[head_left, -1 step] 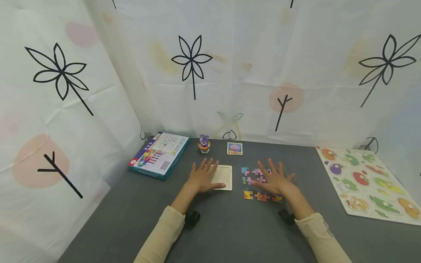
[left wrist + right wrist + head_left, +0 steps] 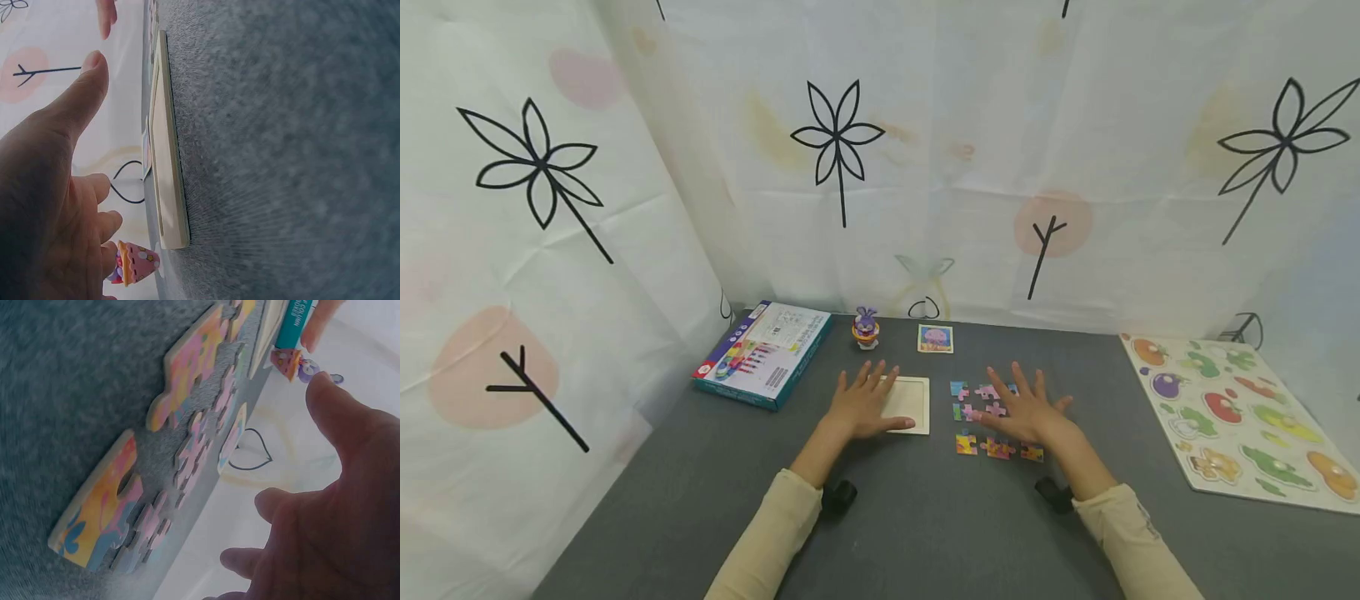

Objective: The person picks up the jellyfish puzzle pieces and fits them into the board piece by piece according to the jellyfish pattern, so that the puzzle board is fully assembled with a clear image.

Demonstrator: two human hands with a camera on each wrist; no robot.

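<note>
My left hand, palm down with spread fingers, hovers over the left part of a shallow square wooden puzzle tray. The left wrist view shows a gap between that hand and the tray, which has a raised rim and nothing in it. Over the right side of several loose jigsaw pieces is my right hand, its fingers also spread and holding nothing. The pieces lie apart in rough rows and are pink, yellow and blue; the hand hides some of them. Close up, a yellow corner piece lies flat on the table.
Behind the tray lie a small square picture card and a purple rabbit figure in a cup. A flat teal-edged box lies at the back left. A vegetable puzzle board covers the right side. Patterned cloth hangs behind the grey table.
</note>
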